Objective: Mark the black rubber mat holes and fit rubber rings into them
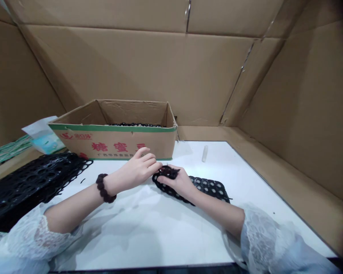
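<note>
A black perforated sheet [214,189] with rows of round holes lies on the white table, its left end lifted and curled. My right hand [181,184] is closed around that end, thumb on the near side. Dark loose-looking bits stick up between its fingers, too small to make out. My left hand [137,168] reaches in from the left, index fingertip at the sheet's raised edge in a pinch, the other fingers bent and the little finger lifted. Its thumb is hidden. A dark beaded band [104,188] circles the left wrist.
Behind my hands stands an open cardboard box [117,141] with black perforated pieces inside. A stack of black perforated sheets [31,182] lies left, near a plastic packet [45,139] and green-white strands [10,152]. A small translucent tube [205,153] lies back right. Cardboard walls [137,64] enclose the table.
</note>
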Action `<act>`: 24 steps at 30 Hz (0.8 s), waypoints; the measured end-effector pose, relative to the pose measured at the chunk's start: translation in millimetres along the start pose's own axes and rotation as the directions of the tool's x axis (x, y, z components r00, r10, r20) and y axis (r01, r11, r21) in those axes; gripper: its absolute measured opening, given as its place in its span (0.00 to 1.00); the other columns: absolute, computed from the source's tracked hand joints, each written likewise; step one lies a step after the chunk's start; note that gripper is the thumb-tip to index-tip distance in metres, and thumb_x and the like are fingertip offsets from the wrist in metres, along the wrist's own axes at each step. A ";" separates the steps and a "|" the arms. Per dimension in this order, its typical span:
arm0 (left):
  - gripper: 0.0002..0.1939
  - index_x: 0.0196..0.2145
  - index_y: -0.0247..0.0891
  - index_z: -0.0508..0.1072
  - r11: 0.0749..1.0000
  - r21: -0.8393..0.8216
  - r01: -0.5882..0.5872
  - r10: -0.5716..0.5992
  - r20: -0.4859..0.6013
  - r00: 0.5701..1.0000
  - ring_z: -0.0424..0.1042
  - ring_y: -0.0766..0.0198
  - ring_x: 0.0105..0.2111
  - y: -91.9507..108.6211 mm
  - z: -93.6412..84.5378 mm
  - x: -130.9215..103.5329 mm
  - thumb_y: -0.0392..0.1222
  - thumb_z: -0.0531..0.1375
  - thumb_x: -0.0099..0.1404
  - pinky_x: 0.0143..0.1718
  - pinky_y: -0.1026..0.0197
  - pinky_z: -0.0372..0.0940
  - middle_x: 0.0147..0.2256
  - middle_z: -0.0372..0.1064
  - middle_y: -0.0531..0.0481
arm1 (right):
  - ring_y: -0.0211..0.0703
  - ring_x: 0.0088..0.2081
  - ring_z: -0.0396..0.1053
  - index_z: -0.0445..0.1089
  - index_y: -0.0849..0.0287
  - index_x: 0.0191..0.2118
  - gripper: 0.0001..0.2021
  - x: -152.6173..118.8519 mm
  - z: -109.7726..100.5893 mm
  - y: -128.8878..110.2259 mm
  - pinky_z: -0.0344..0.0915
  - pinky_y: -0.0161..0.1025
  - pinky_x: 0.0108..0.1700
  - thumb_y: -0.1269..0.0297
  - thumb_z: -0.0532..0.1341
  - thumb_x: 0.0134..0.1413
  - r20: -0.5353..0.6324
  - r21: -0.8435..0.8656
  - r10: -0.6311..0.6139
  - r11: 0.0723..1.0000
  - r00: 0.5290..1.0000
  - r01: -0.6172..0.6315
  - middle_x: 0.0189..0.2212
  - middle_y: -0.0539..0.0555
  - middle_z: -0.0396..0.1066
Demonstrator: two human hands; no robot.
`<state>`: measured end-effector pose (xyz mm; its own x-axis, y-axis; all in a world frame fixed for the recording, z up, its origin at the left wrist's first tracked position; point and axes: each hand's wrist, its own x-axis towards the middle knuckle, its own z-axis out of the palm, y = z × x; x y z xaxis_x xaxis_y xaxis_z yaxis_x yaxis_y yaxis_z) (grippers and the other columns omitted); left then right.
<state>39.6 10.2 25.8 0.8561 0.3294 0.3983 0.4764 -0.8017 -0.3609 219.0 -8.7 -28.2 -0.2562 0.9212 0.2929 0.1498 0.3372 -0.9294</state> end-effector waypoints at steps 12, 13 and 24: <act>0.14 0.39 0.37 0.68 0.994 0.100 -0.054 0.059 -0.051 0.997 0.62 0.55 0.47 1.9 0.2 -1.8 0.50 0.52 0.64 0.53 0.46 0.51 0.44 0.67 0.44 | 0.40 0.32 0.62 0.67 0.60 0.29 0.09 -1.9 3.2 2.7 0.61 0.37 0.39 0.61 0.55 0.52 -0.097 0.007 -0.059 0.998 0.994 0.060 0.27 0.50 0.66; 0.15 0.40 0.37 0.68 0.996 0.083 -0.039 0.042 -0.033 0.999 0.62 0.54 0.47 2.7 0.0 -0.5 0.51 0.52 0.64 0.53 0.46 0.50 0.43 0.67 0.44 | 0.39 0.31 0.62 0.67 0.60 0.29 0.09 -2.0 3.3 2.7 0.61 0.37 0.38 0.61 0.55 0.52 -0.112 0.009 -0.057 0.998 0.992 0.059 0.26 0.50 0.65; 0.10 0.40 0.42 0.67 0.945 0.288 -0.157 0.246 -0.308 0.919 0.64 0.65 0.37 -2.2 16.6 -19.0 0.32 0.56 0.60 0.45 0.59 0.57 0.32 0.67 0.51 | 0.40 0.30 0.63 0.66 0.60 0.27 0.09 -1.6 1.9 -3.3 0.61 0.37 0.36 0.60 0.56 0.51 -0.124 0.012 -0.071 0.997 0.990 0.073 0.25 0.50 0.65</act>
<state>25.6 14.0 5.0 0.8422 -0.0487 0.5370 0.3735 -0.6656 -0.6461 217.2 -11.7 -26.1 -0.1460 0.9119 0.3836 0.1195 0.4012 -0.9082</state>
